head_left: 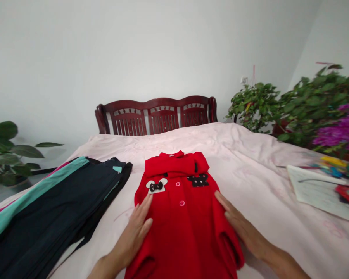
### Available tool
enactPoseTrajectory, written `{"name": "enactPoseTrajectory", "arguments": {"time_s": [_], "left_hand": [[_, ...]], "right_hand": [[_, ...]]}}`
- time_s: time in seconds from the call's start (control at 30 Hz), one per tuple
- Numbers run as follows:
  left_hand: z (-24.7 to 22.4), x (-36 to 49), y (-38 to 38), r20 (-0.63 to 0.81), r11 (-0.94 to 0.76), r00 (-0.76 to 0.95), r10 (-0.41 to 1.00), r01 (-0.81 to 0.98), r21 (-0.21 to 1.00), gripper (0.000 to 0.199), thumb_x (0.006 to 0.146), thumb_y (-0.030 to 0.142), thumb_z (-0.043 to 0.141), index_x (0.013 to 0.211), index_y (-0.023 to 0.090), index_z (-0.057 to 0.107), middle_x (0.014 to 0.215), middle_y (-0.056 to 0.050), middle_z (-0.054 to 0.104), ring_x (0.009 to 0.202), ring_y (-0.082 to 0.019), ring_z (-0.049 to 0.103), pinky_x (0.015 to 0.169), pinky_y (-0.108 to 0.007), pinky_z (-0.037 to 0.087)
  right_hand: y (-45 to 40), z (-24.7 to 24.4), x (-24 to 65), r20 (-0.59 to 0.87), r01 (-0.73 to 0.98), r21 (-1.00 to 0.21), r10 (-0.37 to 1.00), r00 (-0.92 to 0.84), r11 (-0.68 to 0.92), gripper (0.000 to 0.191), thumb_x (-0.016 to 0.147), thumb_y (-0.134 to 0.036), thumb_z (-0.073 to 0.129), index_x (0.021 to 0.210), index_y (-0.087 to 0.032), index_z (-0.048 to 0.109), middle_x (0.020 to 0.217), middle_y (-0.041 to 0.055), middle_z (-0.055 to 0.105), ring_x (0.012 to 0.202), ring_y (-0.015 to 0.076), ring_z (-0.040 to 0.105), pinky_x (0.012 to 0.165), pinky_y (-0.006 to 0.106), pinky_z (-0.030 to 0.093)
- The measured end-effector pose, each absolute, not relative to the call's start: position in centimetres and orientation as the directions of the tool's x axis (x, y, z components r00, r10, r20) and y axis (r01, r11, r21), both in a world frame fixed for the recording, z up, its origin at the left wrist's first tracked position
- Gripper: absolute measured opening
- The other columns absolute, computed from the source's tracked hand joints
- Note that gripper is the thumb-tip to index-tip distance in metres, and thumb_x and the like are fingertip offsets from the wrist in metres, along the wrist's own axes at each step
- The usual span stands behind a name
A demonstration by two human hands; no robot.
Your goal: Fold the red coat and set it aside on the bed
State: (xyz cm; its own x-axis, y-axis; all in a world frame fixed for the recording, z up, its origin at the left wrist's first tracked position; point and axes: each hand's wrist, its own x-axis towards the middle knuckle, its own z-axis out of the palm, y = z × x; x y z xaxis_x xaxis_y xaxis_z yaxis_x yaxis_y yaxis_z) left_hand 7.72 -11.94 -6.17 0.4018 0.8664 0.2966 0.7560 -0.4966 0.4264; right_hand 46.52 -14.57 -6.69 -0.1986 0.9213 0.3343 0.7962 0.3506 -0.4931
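Note:
A red buttoned garment [180, 224] lies front up on the pink cloth [261, 186], its sleeves folded across the chest below the collar. On its chest are a white patch with a black bow and a black dotted patch. My left hand [135, 230] rests along the garment's left edge, fingers extended and nothing held. Against the right edge lies my right hand [240, 223], its fingers also stretched out and touching the red fabric. The garment's lower end runs out of view at the bottom.
Dark trousers with a teal stripe [55, 205] lie stacked at the left. At the right are a paper sheet [317, 192], a red object with a dark cord [347, 195] and purple flowers [341, 126]. A wooden backrest [159, 116] stands behind, leafy plants [254, 104] beside it.

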Motion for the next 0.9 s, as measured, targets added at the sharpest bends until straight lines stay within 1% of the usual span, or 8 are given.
{"name": "enactPoseTrajectory", "arguments": {"time_s": [0.1, 0.17, 0.33, 0.4, 0.5, 0.6, 0.73, 0.9], "left_hand": [[-7.5, 12.4, -10.9, 0.255, -0.52, 0.454, 0.854, 0.768, 0.374, 0.059, 0.098, 0.039, 0.039, 0.154, 0.03, 0.022, 0.158, -0.008, 0.034, 0.145, -0.025, 0.032, 0.12, -0.056, 0.024], [-8.5, 13.5, -10.4, 0.286, -0.495, 0.411, 0.866, 0.786, 0.371, 0.054, 0.096, 0.035, 0.045, 0.149, 0.028, 0.036, 0.154, -0.01, 0.043, 0.142, -0.027, 0.039, 0.118, -0.058, 0.028], [-8.3, 9.4, -12.0, 0.411, -0.438, 0.261, 0.874, 0.79, 0.429, 0.029, 0.095, 0.032, 0.045, 0.119, 0.026, 0.061, 0.123, -0.009, 0.066, 0.117, -0.024, 0.062, 0.102, -0.043, 0.052], [-7.8, 6.5, -13.6, 0.393, -0.513, 0.365, 0.844, 0.762, 0.394, 0.027, 0.095, 0.028, 0.045, 0.116, 0.032, 0.062, 0.115, -0.005, 0.07, 0.109, -0.022, 0.067, 0.097, -0.036, 0.056], [-6.9, 2.7, -16.1, 0.363, -0.7, 0.602, 0.711, 0.656, 0.282, 0.057, 0.089, 0.013, 0.044, 0.138, 0.042, 0.045, 0.134, 0.001, 0.064, 0.119, -0.019, 0.063, 0.1, -0.029, 0.054], [-6.2, 0.7, -17.0, 0.315, -0.8, 0.741, 0.593, 0.586, 0.128, 0.077, 0.081, 0.004, 0.042, 0.151, 0.033, 0.029, 0.148, -0.001, 0.051, 0.129, -0.019, 0.055, 0.106, -0.031, 0.048], [-6.4, 1.0, -15.2, 0.239, -0.847, 0.825, 0.512, 0.531, -0.018, 0.074, 0.085, 0.007, 0.046, 0.153, 0.028, 0.027, 0.15, -0.002, 0.047, 0.134, -0.019, 0.049, 0.11, -0.034, 0.043], [-7.3, 3.6, -11.7, 0.341, -0.838, 0.783, 0.52, 0.545, 0.025, 0.06, 0.088, 0.018, 0.057, 0.144, 0.03, 0.042, 0.14, -0.003, 0.059, 0.131, -0.02, 0.054, 0.114, -0.039, 0.04]], "right_hand": [[-13.6, -6.5, 42.5, 0.226, 0.84, -0.334, 0.901, -0.369, 0.428, 0.057, 0.099, -0.046, 0.037, 0.153, -0.033, 0.027, 0.159, -0.0011, 0.027, 0.147, 0.0252, 0.023, 0.121, 0.052, 0.021], [-13.5, -6.8, 41.3, 0.217, 0.863, -0.267, 0.899, -0.38, 0.429, 0.056, 0.099, -0.045, 0.038, 0.152, -0.03, 0.031, 0.158, 0.001, 0.029, 0.148, 0.0263, 0.022, 0.121, 0.056, 0.017], [-14.9, -7.8, 43.4, 0.276, 0.857, -0.328, 0.908, -0.314, 0.396, 0.054, 0.1, -0.041, 0.035, 0.152, -0.027, 0.032, 0.158, 0.0025, 0.031, 0.146, 0.0223, 0.027, 0.12, 0.049, 0.028], [-15.9, -8.1, 45.3, 0.303, 0.824, -0.338, 0.881, -0.362, 0.455, 0.05, 0.1, -0.034, 0.036, 0.15, -0.032, 0.037, 0.156, 0.0001, 0.035, 0.144, 0.02, 0.032, 0.118, 0.043, 0.033], [-17.1, -7.7, 47.9, 0.304, 0.71, -0.269, 0.757, -0.579, 0.651, 0.051, 0.098, -0.022, 0.039, 0.148, -0.035, 0.04, 0.151, -0.0002, 0.043, 0.14, 0.0184, 0.039, 0.117, 0.039, 0.035], [-17.2, -6.4, 49.2, 0.28, 0.616, -0.146, 0.629, -0.725, 0.774, 0.06, 0.095, -0.012, 0.041, 0.152, -0.03, 0.033, 0.151, 0.0038, 0.044, 0.14, 0.0185, 0.039, 0.118, 0.04, 0.034], [-15.4, -5.4, 48.5, 0.283, 0.541, 0.014, 0.516, -0.809, 0.841, 0.06, 0.093, -0.008, 0.043, 0.15, -0.025, 0.037, 0.148, 0.0072, 0.049, 0.14, 0.0195, 0.039, 0.117, 0.043, 0.034], [-13.0, -5.7, 46.0, 0.433, 0.54, 0.115, 0.447, -0.783, 0.834, 0.042, 0.095, -0.011, 0.043, 0.133, -0.02, 0.057, 0.123, 0.0071, 0.069, 0.122, 0.0182, 0.058, 0.111, 0.041, 0.043]]}}
